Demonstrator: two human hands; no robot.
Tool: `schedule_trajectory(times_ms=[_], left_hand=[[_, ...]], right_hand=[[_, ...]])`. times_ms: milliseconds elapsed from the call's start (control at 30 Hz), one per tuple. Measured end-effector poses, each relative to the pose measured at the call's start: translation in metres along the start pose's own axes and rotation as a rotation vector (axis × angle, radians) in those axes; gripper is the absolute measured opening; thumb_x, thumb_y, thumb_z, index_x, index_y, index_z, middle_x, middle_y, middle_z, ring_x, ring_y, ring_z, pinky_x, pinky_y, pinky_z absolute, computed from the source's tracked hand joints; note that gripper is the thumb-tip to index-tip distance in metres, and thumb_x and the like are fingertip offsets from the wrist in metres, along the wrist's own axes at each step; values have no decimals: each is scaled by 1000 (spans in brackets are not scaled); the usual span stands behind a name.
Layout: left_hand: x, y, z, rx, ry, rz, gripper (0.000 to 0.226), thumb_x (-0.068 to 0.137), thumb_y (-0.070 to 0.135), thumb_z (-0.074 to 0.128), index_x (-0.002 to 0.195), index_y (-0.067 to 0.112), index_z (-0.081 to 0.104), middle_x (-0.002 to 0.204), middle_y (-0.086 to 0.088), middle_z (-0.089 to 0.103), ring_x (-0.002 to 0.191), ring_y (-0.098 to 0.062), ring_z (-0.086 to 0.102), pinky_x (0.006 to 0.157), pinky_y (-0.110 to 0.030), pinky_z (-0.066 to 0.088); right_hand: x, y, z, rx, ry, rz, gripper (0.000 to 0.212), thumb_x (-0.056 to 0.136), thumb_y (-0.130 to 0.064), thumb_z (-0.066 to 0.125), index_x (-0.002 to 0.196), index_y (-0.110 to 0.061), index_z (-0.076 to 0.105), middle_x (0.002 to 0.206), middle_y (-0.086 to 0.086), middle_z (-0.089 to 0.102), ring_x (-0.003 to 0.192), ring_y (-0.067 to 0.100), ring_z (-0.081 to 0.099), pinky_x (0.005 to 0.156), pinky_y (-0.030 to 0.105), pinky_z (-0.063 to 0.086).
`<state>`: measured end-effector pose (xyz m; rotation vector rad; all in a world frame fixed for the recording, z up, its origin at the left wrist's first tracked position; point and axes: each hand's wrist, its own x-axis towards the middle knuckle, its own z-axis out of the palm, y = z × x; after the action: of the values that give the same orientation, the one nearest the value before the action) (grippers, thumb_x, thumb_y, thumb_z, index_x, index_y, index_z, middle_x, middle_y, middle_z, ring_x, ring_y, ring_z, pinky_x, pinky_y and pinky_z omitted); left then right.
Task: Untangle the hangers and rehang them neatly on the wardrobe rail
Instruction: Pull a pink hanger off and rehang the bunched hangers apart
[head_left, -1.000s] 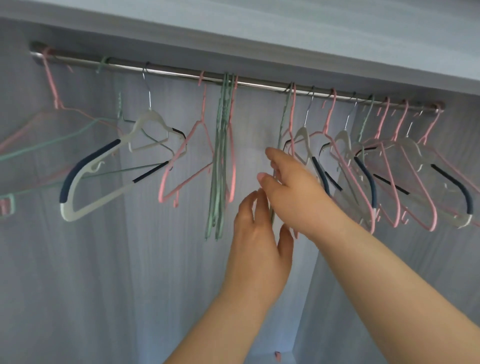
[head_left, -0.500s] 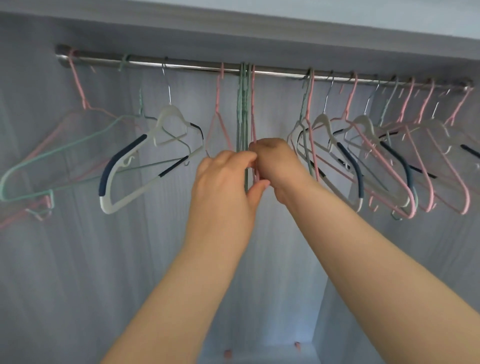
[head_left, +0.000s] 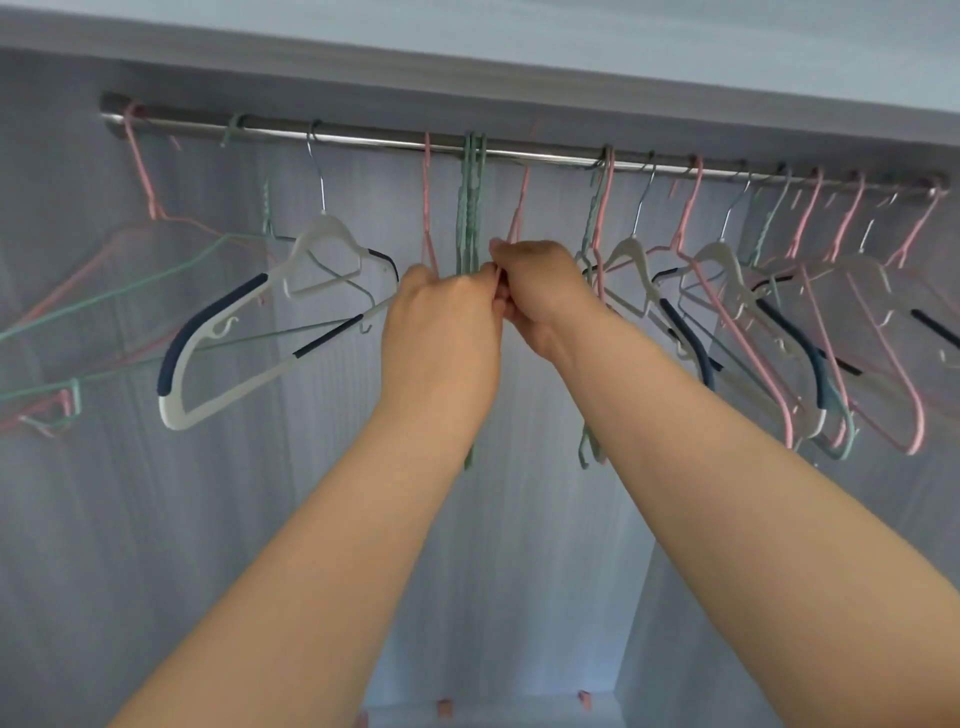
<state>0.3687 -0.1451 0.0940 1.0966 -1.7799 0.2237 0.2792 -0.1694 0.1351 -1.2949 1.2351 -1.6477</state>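
Note:
A steel wardrobe rail (head_left: 550, 156) carries many hangers. A tight bunch of green hangers (head_left: 470, 208) hangs at the middle, with a thin pink hanger (head_left: 427, 208) just to its left. My left hand (head_left: 441, 317) is curled in front of the green bunch and grips it at its lower neck. My right hand (head_left: 540, 291) pinches the neck of another pink hanger (head_left: 519, 205), which leans right, away from the bunch. Its hook is blurred near the rail. A white and navy hanger (head_left: 322, 239) hangs skewed further left.
Pink and green wire hangers (head_left: 140, 171) lie tangled at the rail's left end. White, navy, pink and green hangers (head_left: 727, 260) crowd the right half of the rail. The grey back wall (head_left: 519, 519) and a top panel (head_left: 467, 31) enclose the space.
Both hands rose from below and closed at the middle bunch. The pink hanger beside the green bunch now leans off to the right in my right hand.

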Motion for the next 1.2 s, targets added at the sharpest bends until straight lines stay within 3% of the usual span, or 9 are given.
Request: schedule_trajectory(times_ms=[133,300,467,633,800,900,1033,1133,1200], left_hand=[[15,12,2,11,-24,-11,23,91,17,43,94,10,65,78,-12,59,81,-19,33,63,-27,23],[-5,11,-4,-42,-89,-1,20,89,23,49,93,13,67,85,-11,68,85,-30,53,71,-34,38],[-33,28,-17,-71,105,25,22,92,14,42,79,10,60,65,-2,48,66,-26,44,59,-29,24],[-58,37,-15,-307,131,-102,27,94,18,36,107,12,60,84,-7,64,75,-24,57,66,-30,44],[-96,18,-9,-458,311,-327,32,92,19,36,114,13,58,78,1,62,74,-11,60,68,-7,43],[-118,3,-4,-548,363,-429,28,93,14,37,109,16,60,74,13,62,71,9,60,73,-3,45],[-143,-9,3,-602,392,-521,29,94,5,37,101,23,58,77,10,63,71,15,61,72,-2,45],[-166,-33,2,-624,429,-601,34,94,6,37,91,31,60,73,15,67,73,10,64,73,-4,46],[-182,-58,-2,-661,472,-659,35,94,5,38,87,32,60,68,18,70,73,6,65,75,-6,48]], right_hand=[[8,-6,-7,92,16,50,30,94,-7,47,64,-5,49,57,6,45,41,9,44,33,11,36],[-7,11,-19,134,-70,115,31,93,-9,49,63,-6,50,57,6,45,47,11,45,40,16,43],[-36,16,-26,297,-210,171,24,94,-11,47,72,-4,54,65,6,49,59,14,42,58,21,39],[-55,29,-36,80,-292,181,21,93,-23,49,78,-12,57,58,0,51,55,13,38,57,24,34],[-67,72,-65,-353,-341,76,26,94,-15,45,116,-16,58,78,-5,50,66,9,44,62,18,36],[-73,112,-81,-463,-376,24,24,90,-1,47,101,-18,61,86,0,48,69,8,43,60,12,35],[-73,161,-101,-610,-285,-8,32,84,1,57,70,-25,45,90,3,49,79,16,46,61,6,34],[-68,186,-117,-626,-137,31,21,80,-1,64,93,-10,50,92,8,46,83,20,46,66,18,37],[-67,199,-125,-692,-136,120,45,80,-11,68,119,-2,46,108,13,47,97,24,50,82,22,41]])
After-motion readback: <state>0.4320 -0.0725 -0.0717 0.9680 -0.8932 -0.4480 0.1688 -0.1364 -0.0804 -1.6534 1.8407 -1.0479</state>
